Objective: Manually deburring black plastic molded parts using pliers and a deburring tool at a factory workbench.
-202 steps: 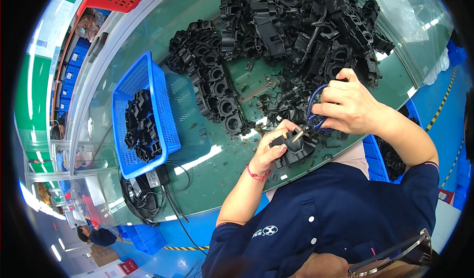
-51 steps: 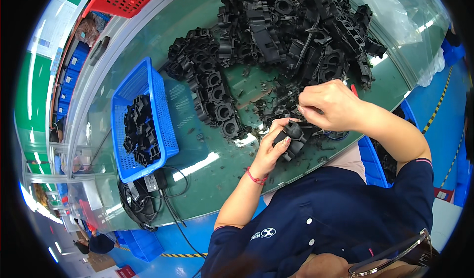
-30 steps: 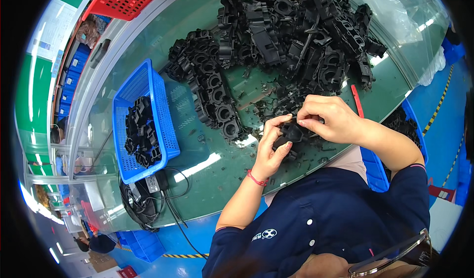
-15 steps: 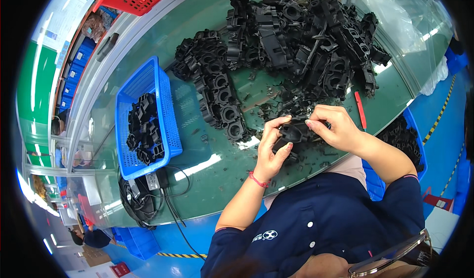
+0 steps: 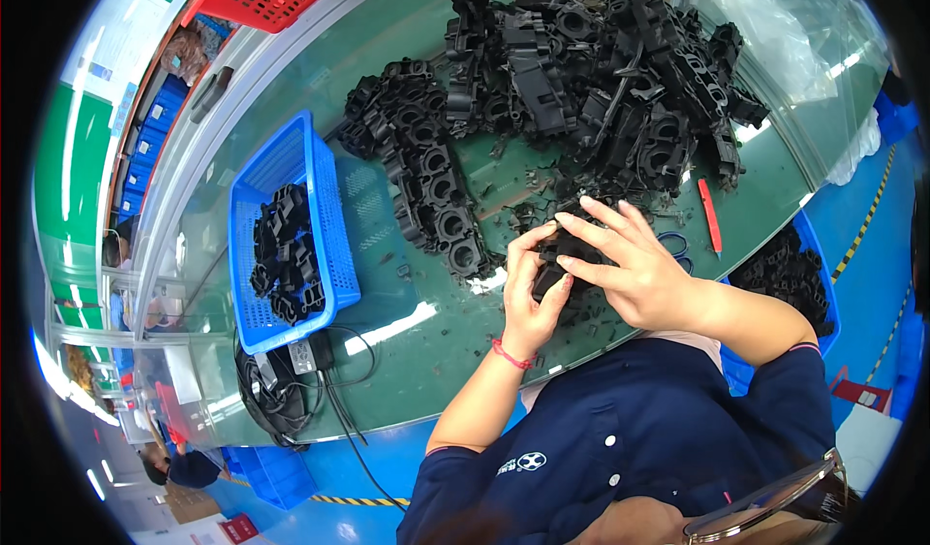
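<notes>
My left hand (image 5: 532, 293) is closed round a black molded plastic part (image 5: 565, 247), held low over the green table near my body. My right hand (image 5: 639, 269) reaches across it from the other side, fingers stretched out and spread. Its fingertips meet the part beside my left fingers, and the hand covers much of the part. Small black plastic scraps (image 5: 542, 206) lie just beyond my hands. To the right of my right hand are blue-handled scissors (image 5: 675, 247), partly hidden, and a slim red tool (image 5: 710, 218).
A large heap of black plastic parts (image 5: 581, 70) fills the table's far side, with a row of ported parts (image 5: 436, 186) left of it. A blue basket (image 5: 334, 245) holding black parts stands at left, near black cables (image 5: 266, 400). Another blue bin (image 5: 814, 245) sits below the right edge.
My right hand has gone from a pinch at the part to spread fingers laid across it, shifting slightly left and toward me. The blue-handled scissors now show beside it.
</notes>
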Demonstrator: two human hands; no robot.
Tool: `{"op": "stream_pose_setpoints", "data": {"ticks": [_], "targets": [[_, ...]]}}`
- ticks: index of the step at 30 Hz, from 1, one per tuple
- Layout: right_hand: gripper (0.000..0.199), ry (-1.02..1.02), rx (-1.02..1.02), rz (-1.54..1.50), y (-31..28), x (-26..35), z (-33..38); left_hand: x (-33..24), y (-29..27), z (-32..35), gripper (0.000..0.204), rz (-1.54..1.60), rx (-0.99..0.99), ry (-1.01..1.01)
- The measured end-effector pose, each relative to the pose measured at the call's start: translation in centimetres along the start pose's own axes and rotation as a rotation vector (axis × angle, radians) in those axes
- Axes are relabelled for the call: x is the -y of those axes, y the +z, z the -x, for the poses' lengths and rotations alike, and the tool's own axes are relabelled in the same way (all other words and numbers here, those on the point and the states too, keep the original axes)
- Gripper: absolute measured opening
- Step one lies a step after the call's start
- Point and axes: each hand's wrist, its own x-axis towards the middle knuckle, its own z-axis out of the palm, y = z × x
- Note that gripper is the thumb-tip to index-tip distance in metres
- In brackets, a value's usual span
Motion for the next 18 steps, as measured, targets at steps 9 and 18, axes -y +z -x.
{"op": "stream_pose_setpoints", "data": {"ticks": [9,18], "targets": [[0.004,0.204,0.035,-0.533,-2.2,-1.4,-1.2,0.3,-0.2,0.0,0.025,-0.047,0.026,0.064],[0.011,0.126,0.272,-0.135,-3.6,-0.6,-3.5,0.1,0.0,-0.1,0.025,-0.091,0.04,0.054]]}}
